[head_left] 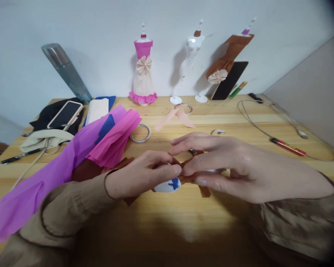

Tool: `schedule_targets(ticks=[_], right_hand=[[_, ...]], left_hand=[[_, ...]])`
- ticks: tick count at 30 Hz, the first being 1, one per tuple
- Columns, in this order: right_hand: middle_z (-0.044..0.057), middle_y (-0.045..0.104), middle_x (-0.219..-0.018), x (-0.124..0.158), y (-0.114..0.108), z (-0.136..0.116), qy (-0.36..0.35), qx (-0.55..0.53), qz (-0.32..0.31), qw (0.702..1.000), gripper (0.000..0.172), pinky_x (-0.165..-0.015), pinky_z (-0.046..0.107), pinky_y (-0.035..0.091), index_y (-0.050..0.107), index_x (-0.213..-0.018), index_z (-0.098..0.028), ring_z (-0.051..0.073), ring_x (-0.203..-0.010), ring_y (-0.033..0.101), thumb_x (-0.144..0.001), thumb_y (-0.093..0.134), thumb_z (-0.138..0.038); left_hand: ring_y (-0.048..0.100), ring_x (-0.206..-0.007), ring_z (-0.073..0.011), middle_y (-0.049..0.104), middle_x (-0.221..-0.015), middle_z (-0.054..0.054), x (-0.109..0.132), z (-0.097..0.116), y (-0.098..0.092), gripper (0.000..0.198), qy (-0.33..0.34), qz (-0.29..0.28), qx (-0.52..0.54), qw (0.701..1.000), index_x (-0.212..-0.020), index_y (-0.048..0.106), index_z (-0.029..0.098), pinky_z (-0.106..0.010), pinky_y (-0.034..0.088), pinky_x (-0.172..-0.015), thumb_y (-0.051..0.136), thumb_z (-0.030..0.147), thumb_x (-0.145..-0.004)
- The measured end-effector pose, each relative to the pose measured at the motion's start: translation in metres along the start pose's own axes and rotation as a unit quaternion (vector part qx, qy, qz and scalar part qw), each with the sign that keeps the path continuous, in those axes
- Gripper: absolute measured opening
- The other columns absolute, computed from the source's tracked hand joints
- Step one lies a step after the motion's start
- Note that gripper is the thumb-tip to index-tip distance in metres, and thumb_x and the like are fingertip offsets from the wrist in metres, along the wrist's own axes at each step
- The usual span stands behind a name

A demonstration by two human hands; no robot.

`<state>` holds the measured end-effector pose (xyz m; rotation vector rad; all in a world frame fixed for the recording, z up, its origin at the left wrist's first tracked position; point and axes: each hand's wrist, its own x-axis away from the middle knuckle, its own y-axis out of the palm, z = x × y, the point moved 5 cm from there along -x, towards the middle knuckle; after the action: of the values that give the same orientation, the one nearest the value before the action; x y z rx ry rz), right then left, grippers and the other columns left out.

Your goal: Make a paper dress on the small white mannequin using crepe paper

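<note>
Purple tissue (44, 178) lies across the left side of the table (167, 222), with pink tissue (114, 139) beside it. Just right of these, the left hand (139, 176) pinches one end of a brown strip (205, 191) at mid-table, above a white object (167, 185) marked blue. The right hand (233, 163) pinches the strip's other end, its fingertips meeting those of the left. A red pen (288, 147) lies far right.

Brown paper (204, 191) mostly out of sight behind left hand (139, 180) and right hand (239, 170), perhaps a tape roll (167, 186) beneath
</note>
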<state>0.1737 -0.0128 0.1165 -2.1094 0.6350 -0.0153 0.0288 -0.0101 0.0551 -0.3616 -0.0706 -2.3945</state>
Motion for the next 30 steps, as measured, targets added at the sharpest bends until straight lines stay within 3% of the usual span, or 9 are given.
schedule_targets(ticks=[5,9,13,21,30], right_hand=[[0.010,0.071,-0.111,0.000,0.001,0.002,0.022,0.010,-0.003,1.000,0.015,-0.089,0.031,0.055,0.073,-0.098,-0.019,0.021,-0.108,0.067,-0.094,0.058,-0.017],[0.013,0.071,-0.111,0.002,0.002,-0.001,0.074,0.084,0.035,0.993,0.016,-0.089,0.040,0.056,0.070,-0.100,-0.019,0.029,-0.104,0.067,-0.087,0.067,-0.027],[0.014,0.071,-0.106,0.003,0.008,-0.003,0.101,0.152,0.061,0.981,0.020,-0.092,0.047,0.053,0.068,-0.101,-0.019,0.032,-0.106,0.066,-0.084,0.060,-0.015],[0.010,0.073,-0.096,0.001,0.012,-0.002,0.122,0.121,0.076,0.982,0.023,-0.084,0.040,0.054,0.069,-0.096,-0.022,0.029,-0.099,0.068,-0.078,0.060,-0.010],[0.011,0.073,-0.106,0.001,0.013,-0.002,0.114,0.109,0.050,0.986,0.024,-0.086,0.041,0.055,0.068,-0.097,-0.020,0.028,-0.102,0.069,-0.080,0.056,-0.008]], left_hand=[[0.049,-0.070,-0.0131,0.054,-0.076,0.000,-0.004,-0.009,0.002,0.025,-0.023,0.025,0.017,0.999,-0.085,0.063,0.015,-0.024,0.041,-0.059,0.059,0.040,-0.085],[0.046,-0.067,-0.0126,0.052,-0.074,0.001,-0.004,-0.006,0.003,0.024,-0.018,0.046,0.018,0.999,-0.088,0.064,0.016,-0.025,0.038,-0.059,0.059,0.039,-0.083],[0.041,-0.064,-0.0119,0.045,-0.066,0.002,-0.003,-0.002,0.004,0.023,-0.007,0.076,-0.027,0.997,-0.081,0.063,0.015,-0.026,0.035,-0.059,0.058,0.037,-0.081],[0.043,-0.065,-0.0109,0.050,-0.069,0.003,-0.003,-0.002,0.006,0.014,-0.011,0.090,-0.055,0.994,-0.081,0.061,0.016,-0.024,0.034,-0.057,0.059,0.030,-0.079],[0.041,-0.066,-0.0113,0.047,-0.069,0.003,-0.005,-0.004,0.006,0.006,0.002,0.144,-0.100,0.984,-0.073,0.056,0.016,-0.026,0.035,-0.061,0.057,0.022,-0.072]])
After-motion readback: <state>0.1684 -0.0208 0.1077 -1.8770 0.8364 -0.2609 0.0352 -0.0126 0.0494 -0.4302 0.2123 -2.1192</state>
